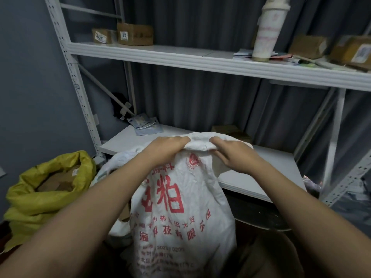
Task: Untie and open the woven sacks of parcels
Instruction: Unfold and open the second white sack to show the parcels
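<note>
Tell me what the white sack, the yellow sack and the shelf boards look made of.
White sack: likely woven plastic, matte, crinkled, red print. Yellow sack: seemingly the same weave, slightly shiny, mouth rolled open. Shelf boards: smooth white panels, painted metal or laminate; cannot tell which.

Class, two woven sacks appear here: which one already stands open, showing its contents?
The yellow sack on the left: its mouth gapes, showing brown cardboard parcels. The white sack with red print is bunched at its top in both hands' grip.

Dim, bluish indoor light, soft overall blur (wide-angle bending at edges).
</note>
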Available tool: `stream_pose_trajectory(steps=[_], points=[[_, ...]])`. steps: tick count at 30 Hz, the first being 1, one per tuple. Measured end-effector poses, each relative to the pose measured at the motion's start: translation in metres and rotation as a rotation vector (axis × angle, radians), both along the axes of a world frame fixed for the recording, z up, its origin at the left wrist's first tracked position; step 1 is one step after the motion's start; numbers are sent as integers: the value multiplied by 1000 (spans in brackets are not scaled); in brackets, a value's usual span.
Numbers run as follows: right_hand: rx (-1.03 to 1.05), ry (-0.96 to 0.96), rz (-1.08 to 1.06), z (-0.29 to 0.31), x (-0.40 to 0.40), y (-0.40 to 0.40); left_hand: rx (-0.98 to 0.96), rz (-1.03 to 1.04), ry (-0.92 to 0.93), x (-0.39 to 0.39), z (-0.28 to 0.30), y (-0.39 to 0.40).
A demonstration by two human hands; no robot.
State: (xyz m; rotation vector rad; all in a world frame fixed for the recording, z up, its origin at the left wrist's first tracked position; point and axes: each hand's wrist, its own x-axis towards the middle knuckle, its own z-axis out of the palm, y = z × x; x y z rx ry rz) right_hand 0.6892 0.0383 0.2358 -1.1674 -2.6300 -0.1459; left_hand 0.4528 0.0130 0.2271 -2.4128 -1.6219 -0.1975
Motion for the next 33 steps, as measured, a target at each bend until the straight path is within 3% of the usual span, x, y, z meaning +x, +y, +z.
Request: stream_pose_trajectory(steps=[4, 9, 11, 14, 16, 18, 21, 23, 26, 28, 29, 30, 33], points=[[113, -263, 17, -15, 11, 1, -23, -89, 2, 6, -16, 6], [233, -195, 86, -35, 27, 5, -180, -98, -122, 17, -24, 7], [212, -143, 71, -37, 29, 8, -135, -105, -186, 21, -25, 6], [28, -86, 48, -28, 17, 12, 6, -242, -218, 28, -22, 3], [-238, 65, 96, -24, 11, 13, 118, -378, -206, 29, -20, 1], [-326, 170, 169, -30, 7, 9, 119, -404, -202, 27, -19, -1], [145, 118, 228, -46, 13, 6, -220, -121, -259, 20, -14, -4], [289, 39, 220, -55, 18, 4, -440, 2, -290, 19, -16, -2], [180, -91, 178, -52, 14, -4, -299, -76, -163, 23, -25, -2], [30, -45, 157, -45, 7, -12, -99, -162, -70, 27, -28, -3], [-4, -9, 153, -45, 5, -14, -87, -198, -102, 28, -28, -4], [-7, -16, 139, -46, 3, -16, -162, -203, -191, 29, -29, -4], [338, -41, 184, -68, 9, -11, -550, -103, -524, 29, -26, -7]])
